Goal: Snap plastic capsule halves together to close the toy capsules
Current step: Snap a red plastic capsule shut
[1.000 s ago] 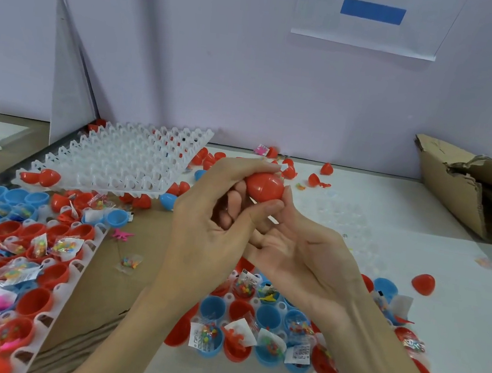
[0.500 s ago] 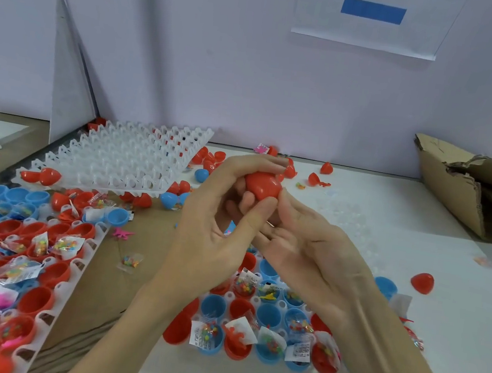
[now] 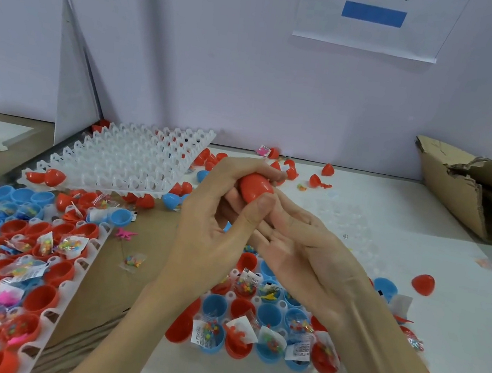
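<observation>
My left hand pinches a red capsule between thumb and curled fingers, held up above the table. My right hand lies palm up beside it, its fingertips touching the underside of the capsule. Whether the capsule's halves are fully snapped together is hidden by the fingers. Below the hands stands a tray of open red and blue capsule halves holding small bagged toys. A larger tray of filled halves lies at the left.
An empty white grid tray lies behind at the left, with loose red halves and a blue half around it. One red half rests at the right. A torn cardboard box stands at the far right. Flat cardboard lies between the trays.
My right hand has opened out flat and slid lower under the capsule. The left hand keeps its pinch on the red capsule, which has tilted slightly.
</observation>
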Available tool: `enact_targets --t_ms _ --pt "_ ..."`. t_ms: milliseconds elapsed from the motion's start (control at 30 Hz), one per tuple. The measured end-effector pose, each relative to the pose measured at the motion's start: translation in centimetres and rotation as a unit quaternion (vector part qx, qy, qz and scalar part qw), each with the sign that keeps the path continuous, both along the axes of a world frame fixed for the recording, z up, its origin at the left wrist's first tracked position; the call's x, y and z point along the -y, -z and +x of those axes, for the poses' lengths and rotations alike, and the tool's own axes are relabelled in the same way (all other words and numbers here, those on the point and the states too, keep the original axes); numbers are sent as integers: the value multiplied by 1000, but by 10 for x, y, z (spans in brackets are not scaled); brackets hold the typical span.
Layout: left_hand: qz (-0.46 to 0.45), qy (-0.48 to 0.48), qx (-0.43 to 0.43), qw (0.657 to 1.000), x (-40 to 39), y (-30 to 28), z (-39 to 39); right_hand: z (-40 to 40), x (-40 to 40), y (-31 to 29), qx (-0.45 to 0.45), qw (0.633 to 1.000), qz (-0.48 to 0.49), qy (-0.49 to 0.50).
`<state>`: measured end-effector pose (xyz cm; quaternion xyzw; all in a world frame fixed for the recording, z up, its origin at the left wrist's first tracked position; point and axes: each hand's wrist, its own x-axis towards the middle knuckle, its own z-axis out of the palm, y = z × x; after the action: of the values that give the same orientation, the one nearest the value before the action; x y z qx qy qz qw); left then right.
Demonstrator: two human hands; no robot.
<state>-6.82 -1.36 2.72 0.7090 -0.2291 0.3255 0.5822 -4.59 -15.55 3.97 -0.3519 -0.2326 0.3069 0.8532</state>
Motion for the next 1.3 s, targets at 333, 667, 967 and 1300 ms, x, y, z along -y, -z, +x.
enact_targets --t_ms 333,667,967,1300 --pt "23 -22 -12 999 0 1 -1 -1 -3 1 -25 1000 6 17" --pt "1 -11 -60 998 3 11 10 6 -2 3 49 991 -67 102" --pt "-272 -92 -214 934 -32 23 33 28 28 -1 -35 981 -79 174" --pt "-406 -15 -235 883 -45 17 36 132 113 -61 -203 893 93 390"
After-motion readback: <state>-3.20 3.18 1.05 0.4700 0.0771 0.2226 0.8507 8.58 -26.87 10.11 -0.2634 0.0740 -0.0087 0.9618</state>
